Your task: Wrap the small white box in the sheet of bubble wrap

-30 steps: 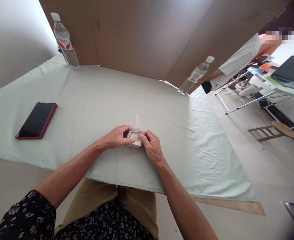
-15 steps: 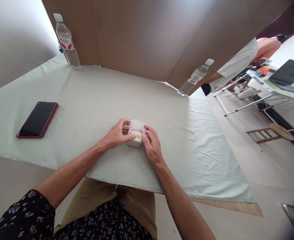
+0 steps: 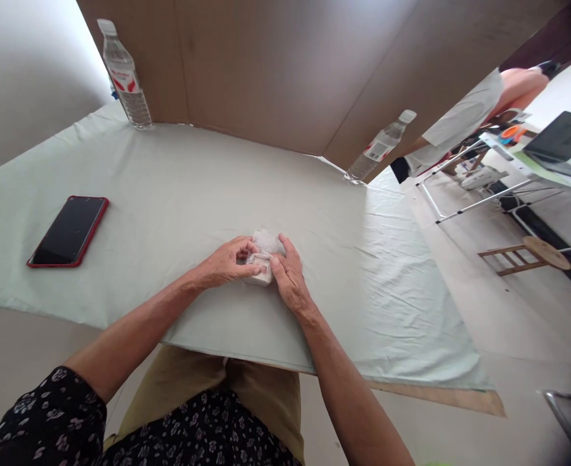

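Observation:
A small white box (image 3: 260,279) rests on the pale green cloth near the front of the table, between my hands. Crumpled translucent white wrapping (image 3: 267,241) stands up at its far side, and a part of it crosses the box top. My left hand (image 3: 232,261) is closed on the box's left side, its thumb lying along the near top edge. On the right, the thumb and bent fingers of my right hand (image 3: 289,275) pinch the wrapping at the box's right edge; the index finger points away. What lies inside the box is too small to make out.
A red-cased phone (image 3: 69,232) lies at the left. Two water bottles, a left one (image 3: 127,84) and a right one (image 3: 381,147), stand before a brown cardboard panel (image 3: 266,77). Beyond the right edge are a wooden stool (image 3: 545,252), a laptop (image 3: 564,139) and another person (image 3: 470,110).
My left fingers have moved in over the box's far left edge. My right thumb and fingers have drawn slightly left, and the wrapping over the box top has shifted and creased.

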### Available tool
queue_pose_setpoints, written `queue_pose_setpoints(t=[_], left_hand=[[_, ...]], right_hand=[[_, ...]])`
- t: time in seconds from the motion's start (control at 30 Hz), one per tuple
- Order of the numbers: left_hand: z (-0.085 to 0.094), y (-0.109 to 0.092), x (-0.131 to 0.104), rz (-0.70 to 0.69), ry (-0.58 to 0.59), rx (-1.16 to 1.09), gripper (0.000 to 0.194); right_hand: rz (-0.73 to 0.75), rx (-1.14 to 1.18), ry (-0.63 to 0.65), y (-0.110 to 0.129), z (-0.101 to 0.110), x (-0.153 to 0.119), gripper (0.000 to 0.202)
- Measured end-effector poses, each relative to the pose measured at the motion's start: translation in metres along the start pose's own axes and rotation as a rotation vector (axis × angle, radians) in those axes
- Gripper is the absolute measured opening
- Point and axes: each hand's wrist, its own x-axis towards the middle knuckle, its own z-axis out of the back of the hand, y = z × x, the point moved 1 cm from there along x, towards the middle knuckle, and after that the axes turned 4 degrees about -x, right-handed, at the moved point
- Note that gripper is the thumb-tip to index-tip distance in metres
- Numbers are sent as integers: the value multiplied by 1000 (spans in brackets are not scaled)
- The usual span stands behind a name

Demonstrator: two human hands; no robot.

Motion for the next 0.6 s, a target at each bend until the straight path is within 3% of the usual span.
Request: queue_pose_setpoints(t=[0.13, 0.27, 0.43, 0.6], left_hand=[[0, 2, 0, 45, 20, -47, 57], [1, 0, 2, -15, 43, 76, 33], [1, -4, 2, -8, 34, 25, 28], [1, -5, 1, -14, 50, 23, 26]], right_hand=[[-17, 7, 24, 4, 1, 1, 48], [-37, 39, 19, 8, 3, 0, 50], [-177, 287, -142, 6, 16, 7, 46], [-368, 374, 1, 9, 21, 31, 60]])
